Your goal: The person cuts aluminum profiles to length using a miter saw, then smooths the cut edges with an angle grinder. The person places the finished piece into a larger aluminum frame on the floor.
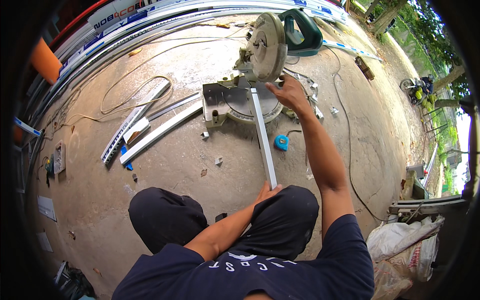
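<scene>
A long white metal profile (pixel 263 135) runs from my lap up onto the base of a miter saw (pixel 247 102). My left hand (pixel 267 191) grips its near end beside my right knee, the fingers partly hidden by the leg. The saw's head is raised, with a dusty round blade guard (pixel 267 47) and a dark green handle (pixel 304 35). My right hand (pixel 290 93) is just right of the profile's far end, below the guard, thumb and fingers apart. Whether its fingertips touch the saw, I cannot tell. A blue tape measure (pixel 281 142) lies right of the profile.
Left of the saw lie a white metal bar (pixel 162 132) and a perforated strip (pixel 132 122). Small metal offcuts (pixel 218 161) are scattered on the concrete floor. A cable (pixel 348 150) curves along the right side, towards white sacks (pixel 402 240). Long profiles (pixel 150 25) are stacked at the back.
</scene>
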Demonstrator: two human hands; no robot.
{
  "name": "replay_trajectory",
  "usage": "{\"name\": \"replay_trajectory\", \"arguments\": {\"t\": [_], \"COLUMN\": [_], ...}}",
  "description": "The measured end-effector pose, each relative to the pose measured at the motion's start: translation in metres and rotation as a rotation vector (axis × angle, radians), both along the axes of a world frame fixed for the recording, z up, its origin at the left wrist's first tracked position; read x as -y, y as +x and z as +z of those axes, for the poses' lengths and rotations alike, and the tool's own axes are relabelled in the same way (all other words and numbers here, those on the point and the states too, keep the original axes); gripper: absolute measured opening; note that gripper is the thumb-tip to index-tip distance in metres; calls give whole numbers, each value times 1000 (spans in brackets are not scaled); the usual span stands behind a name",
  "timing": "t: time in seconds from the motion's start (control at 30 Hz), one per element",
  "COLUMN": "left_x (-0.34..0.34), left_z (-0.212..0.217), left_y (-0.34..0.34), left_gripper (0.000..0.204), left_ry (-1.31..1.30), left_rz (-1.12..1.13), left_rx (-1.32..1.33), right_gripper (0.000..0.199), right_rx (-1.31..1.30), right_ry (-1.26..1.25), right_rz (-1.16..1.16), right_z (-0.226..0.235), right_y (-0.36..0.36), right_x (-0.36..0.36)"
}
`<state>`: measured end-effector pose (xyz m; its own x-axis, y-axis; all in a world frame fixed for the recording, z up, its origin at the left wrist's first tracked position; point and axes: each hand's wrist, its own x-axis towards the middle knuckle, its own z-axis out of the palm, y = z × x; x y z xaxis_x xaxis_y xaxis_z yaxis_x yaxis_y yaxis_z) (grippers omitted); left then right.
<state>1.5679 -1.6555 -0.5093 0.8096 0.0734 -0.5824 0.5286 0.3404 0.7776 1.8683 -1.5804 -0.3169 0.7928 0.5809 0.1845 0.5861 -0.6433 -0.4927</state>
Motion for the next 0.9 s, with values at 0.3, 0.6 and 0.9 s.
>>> {"name": "replay_trajectory", "arguments": {"t": [0.3,0.6,0.9], "left_x": [1,10,8], "left_z": [-6,-31,-21], "left_y": [2,5,10], "left_gripper": [69,67,58], "left_ry": [20,60,-60], "left_rz": [-15,30,78], "left_rx": [51,71,73], "right_gripper": [52,54,61], "right_rx": [103,515,603], "right_ry": [-126,-33,-540], "right_rz": [-141,-215,515], "right_z": [36,127,158], "right_y": [6,58,101], "right_x": [-36,-94,-89]}}
